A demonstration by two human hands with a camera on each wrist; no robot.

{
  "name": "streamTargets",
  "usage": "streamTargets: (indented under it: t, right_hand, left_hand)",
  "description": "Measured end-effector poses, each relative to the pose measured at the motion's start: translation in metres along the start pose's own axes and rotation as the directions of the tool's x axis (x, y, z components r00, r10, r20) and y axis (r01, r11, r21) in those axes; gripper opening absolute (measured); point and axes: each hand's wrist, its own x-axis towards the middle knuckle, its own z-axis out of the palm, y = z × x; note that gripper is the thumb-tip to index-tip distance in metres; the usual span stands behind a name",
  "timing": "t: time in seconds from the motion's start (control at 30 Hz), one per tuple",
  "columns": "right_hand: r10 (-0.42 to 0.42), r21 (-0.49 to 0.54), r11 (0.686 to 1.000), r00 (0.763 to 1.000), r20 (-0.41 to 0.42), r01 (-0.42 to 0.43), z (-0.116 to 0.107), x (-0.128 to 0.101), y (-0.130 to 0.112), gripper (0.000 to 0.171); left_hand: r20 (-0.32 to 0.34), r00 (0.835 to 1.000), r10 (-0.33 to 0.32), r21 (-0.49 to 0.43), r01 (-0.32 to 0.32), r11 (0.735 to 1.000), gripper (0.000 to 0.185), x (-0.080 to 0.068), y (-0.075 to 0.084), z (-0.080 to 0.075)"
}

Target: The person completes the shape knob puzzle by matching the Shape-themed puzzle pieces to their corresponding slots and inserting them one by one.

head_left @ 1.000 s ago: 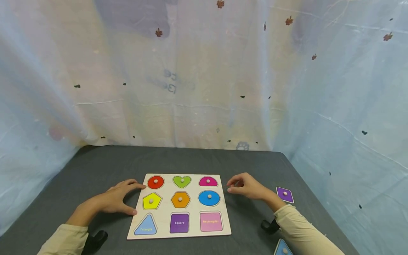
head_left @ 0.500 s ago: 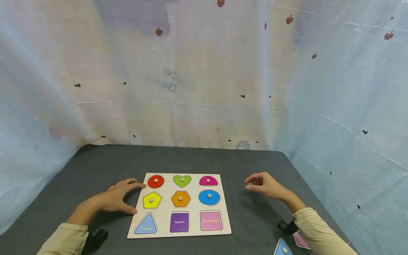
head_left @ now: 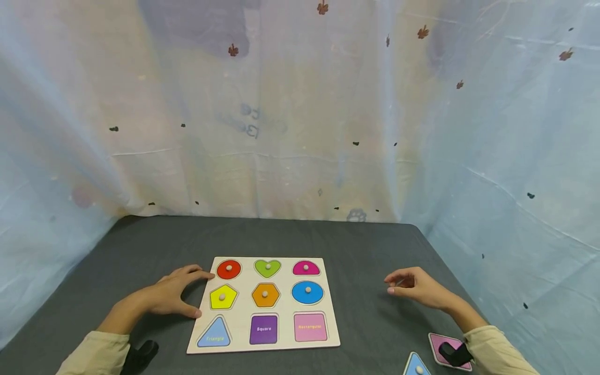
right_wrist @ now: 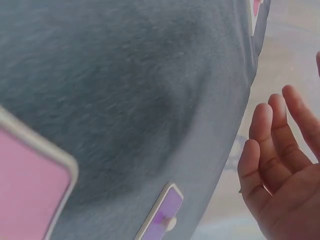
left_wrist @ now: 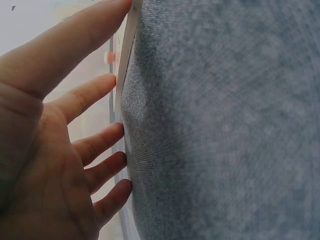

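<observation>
A wooden shape puzzle board (head_left: pixel 244 344) lies on the dark grey table (head_left: pixel 140 245), with coloured knobbed pieces in its top two rows. My left hand (head_left: pixel 173 294) rests flat on the table, fingers straight, with thumb and forefinger touching the board's left edge (left_wrist: pixel 127 45). My right hand (head_left: pixel 412 286) hovers over the table to the right of the board, its fingers loosely curled and holding nothing. In the right wrist view a purple knobbed piece (right_wrist: pixel 160 217) lies on the cloth just below this hand (right_wrist: pixel 280 160). In the head view the hand hides that piece.
A loose pink piece (head_left: pixel 440 344) and a blue triangle piece (head_left: pixel 416 367) lie near the table's front right corner. A pale translucent curtain (head_left: pixel 300 130) closes off the back and both sides. The table's right edge (head_left: pixel 450 276) is close to my right hand.
My right hand has drawn away from the board's right side, rightward and nearer, and now covers the purple piece in the head view. The left hand has stayed put.
</observation>
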Motion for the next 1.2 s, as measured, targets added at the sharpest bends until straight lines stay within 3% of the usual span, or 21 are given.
streamTargets:
  t: [0.2, 0.37, 0.57, 0.8, 0.9, 1.2]
  right_hand:
    - [-0.014, 0.066, 0.998, 0.999, 0.043, 0.011, -0.002, -0.019, 0.007, 0.033]
    - [-0.005, 0.193, 0.981, 0.994, 0.107, -0.015, -0.001, -0.034, 0.013, 0.035]
    - [-0.006, 0.351, 0.934, 0.982, 0.188, -0.061, 0.003, -0.052, 0.022, 0.039]
    - [-0.109, 0.529, 0.847, 0.951, 0.288, -0.063, 0.013, -0.066, 0.032, 0.039]
    - [-0.138, 0.56, 0.825, 0.935, 0.328, -0.075, 0.017, -0.07, 0.034, 0.038]
    - [-0.145, 0.549, 0.83, 0.916, 0.375, -0.094, 0.024, -0.075, 0.034, 0.034]
  left_hand:
    - [0.004, 1.0, 0.001, -0.006, -0.001, 1.0, 0.085, 0.0, -0.001, 0.0]
    - [0.001, 1.0, 0.001, -0.008, -0.001, 1.0, 0.086, -0.002, 0.0, -0.001]
    - [-0.001, 1.0, 0.004, -0.003, -0.004, 1.0, 0.085, -0.002, 0.0, -0.002]
    - [-0.001, 1.0, 0.006, -0.004, -0.006, 1.0, 0.085, -0.001, 0.0, -0.001]
    - [-0.003, 1.0, 0.011, -0.002, -0.011, 1.0, 0.085, -0.001, 0.0, -0.002]
    - [-0.006, 1.0, 0.011, 0.008, -0.011, 1.0, 0.085, 0.0, -0.001, 0.0]
